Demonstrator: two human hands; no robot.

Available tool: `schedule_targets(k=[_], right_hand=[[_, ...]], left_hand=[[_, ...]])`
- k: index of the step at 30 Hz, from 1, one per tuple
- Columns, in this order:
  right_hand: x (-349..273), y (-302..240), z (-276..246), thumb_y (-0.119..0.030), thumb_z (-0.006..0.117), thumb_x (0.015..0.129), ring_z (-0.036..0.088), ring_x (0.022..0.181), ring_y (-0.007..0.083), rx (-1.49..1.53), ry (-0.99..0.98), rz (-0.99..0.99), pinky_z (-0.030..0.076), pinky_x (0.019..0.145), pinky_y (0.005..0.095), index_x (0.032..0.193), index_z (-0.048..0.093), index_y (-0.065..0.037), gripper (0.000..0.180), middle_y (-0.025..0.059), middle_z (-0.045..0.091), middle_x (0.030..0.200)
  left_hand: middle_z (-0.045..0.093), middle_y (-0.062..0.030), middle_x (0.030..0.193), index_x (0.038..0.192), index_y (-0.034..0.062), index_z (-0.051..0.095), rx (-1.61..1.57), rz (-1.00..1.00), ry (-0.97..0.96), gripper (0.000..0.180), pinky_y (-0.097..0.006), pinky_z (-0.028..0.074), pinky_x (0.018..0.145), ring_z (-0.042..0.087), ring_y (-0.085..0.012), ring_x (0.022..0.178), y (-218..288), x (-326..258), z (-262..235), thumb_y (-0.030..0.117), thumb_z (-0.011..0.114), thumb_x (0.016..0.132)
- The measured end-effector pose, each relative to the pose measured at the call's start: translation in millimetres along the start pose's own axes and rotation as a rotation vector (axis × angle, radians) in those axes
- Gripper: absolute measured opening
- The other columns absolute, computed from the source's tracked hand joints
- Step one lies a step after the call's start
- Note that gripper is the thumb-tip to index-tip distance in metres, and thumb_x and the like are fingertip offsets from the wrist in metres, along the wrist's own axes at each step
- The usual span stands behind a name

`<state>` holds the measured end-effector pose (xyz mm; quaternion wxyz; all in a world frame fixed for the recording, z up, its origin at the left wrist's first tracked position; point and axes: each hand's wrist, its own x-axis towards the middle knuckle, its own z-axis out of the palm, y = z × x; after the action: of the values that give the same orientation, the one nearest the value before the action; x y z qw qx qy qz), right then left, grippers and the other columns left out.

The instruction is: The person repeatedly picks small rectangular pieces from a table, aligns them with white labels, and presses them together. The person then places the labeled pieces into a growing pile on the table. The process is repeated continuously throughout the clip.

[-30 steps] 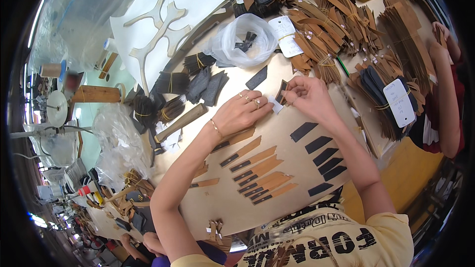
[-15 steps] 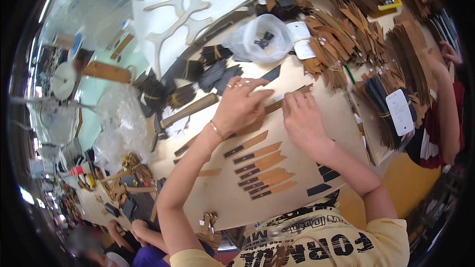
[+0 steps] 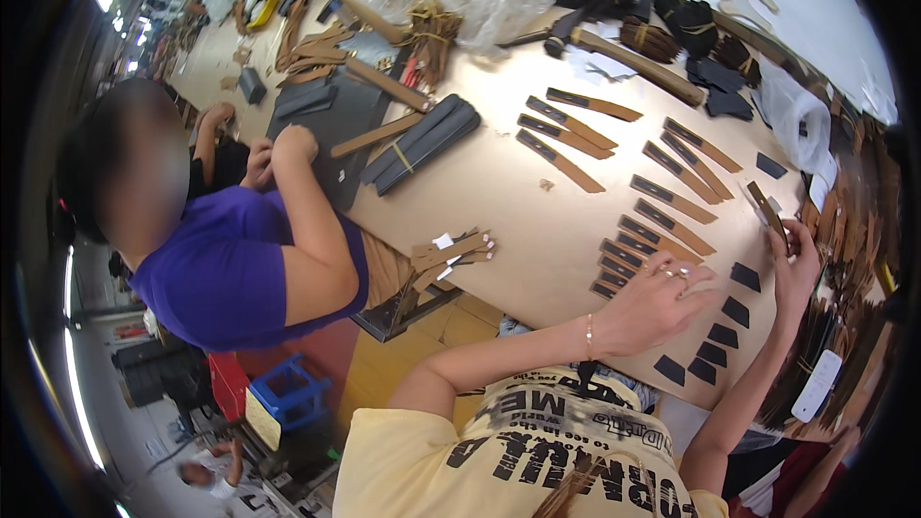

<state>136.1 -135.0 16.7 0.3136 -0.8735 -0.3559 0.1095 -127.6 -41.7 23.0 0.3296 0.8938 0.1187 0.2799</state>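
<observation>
My left hand (image 3: 662,302), with rings and a bracelet, hovers over the near end of a fan of brown leather strips (image 3: 673,215) with black tips. Its fingers are loosely apart, and nothing shows in them. Off to the right, my right hand (image 3: 796,264) pinches a brown leather strip (image 3: 765,205) by its lower end, its dark upper part pointing up and left. Between my hands and the near edge lie several small black pieces (image 3: 736,312), and another black piece (image 3: 770,166) lies just beyond the held strip.
A wooden-handled hammer-like tool (image 3: 638,65) and dark bundles (image 3: 686,24) lie at the back. On the left, a person in purple (image 3: 230,259) works beside a dark mat (image 3: 331,158) and a banded black bundle (image 3: 422,146). Stacked brown strips (image 3: 835,312) crowd the right.
The view has swung left, bringing the person in purple further in. My hands, close together over a strip before, are now apart: left over the laid-out strips, right holding a strip.
</observation>
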Motion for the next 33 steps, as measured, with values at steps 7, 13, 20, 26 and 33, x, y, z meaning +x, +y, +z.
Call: schedule_targets(k=[7, 13, 20, 26, 33], right_hand=[[-73.6, -115.7, 0.7, -0.008, 0.075, 0.081, 0.058, 0.083, 0.0170, 0.175, -0.202, -0.303, 0.043, 0.077, 0.0307, 0.096, 0.069, -0.005, 0.016, 0.0044, 0.066, 0.087], [-89.9, -184.4, 27.9, -0.021, 0.075, 0.082, 0.059, 0.086, 0.0204, 0.215, -0.437, -0.641, 0.037, 0.089, 0.0360, 0.096, 0.070, -0.012, 0.018, 0.0019, 0.064, 0.088], [-87.9, -212.6, 43.7, -0.023, 0.074, 0.085, 0.059, 0.090, 0.0198, 0.319, -0.549, -0.744, 0.037, 0.089, 0.0357, 0.104, 0.069, -0.013, 0.022, 0.0012, 0.062, 0.086], [-83.8, -196.6, -20.6, -0.022, 0.080, 0.080, 0.062, 0.079, 0.0191, 0.820, -0.575, -0.577, 0.043, 0.077, 0.0329, 0.103, 0.075, -0.012, 0.025, 0.0039, 0.068, 0.093], [-85.2, -193.5, -37.2, -0.013, 0.078, 0.083, 0.062, 0.070, 0.0181, 1.398, -0.848, -0.789, 0.043, 0.060, 0.0319, 0.103, 0.071, -0.022, 0.023, 0.0052, 0.071, 0.084]], left_hand=[[0.057, -0.0076, 0.133, 0.130, 0.0130, 0.059, 0.081, -0.255, 0.136, 0.050, -0.041, 0.036, 0.099, 0.059, -0.0206, 0.109, 1.7, -13.8, -69.0, 0.020, 0.075, 0.083], [0.069, -0.0060, 0.102, 0.125, 0.0079, 0.063, -0.308, -0.618, 0.011, 0.050, -0.033, 0.043, 0.090, 0.064, -0.0165, 0.093, -13.3, -39.5, -142.6, 0.016, 0.080, 0.079], [0.069, -0.0019, 0.092, 0.114, 0.0008, 0.067, -0.619, -0.851, 0.158, 0.038, -0.024, 0.051, 0.078, 0.063, -0.0096, 0.085, -5.3, -73.7, -161.5, 0.000, 0.079, 0.078], [0.072, -0.0068, 0.094, 0.114, -0.0044, 0.065, -0.511, -1.134, 0.322, 0.030, -0.021, 0.051, 0.076, 0.065, -0.0083, 0.083, -32.6, -105.4, -188.6, 0.000, 0.074, 0.086], [0.071, -0.0073, 0.091, 0.107, -0.0055, 0.065, -0.115, -1.309, 0.208, 0.028, -0.022, 0.050, 0.067, 0.063, -0.0079, 0.077, -48.2, -131.0, -199.9, 0.007, 0.076, 0.085]])
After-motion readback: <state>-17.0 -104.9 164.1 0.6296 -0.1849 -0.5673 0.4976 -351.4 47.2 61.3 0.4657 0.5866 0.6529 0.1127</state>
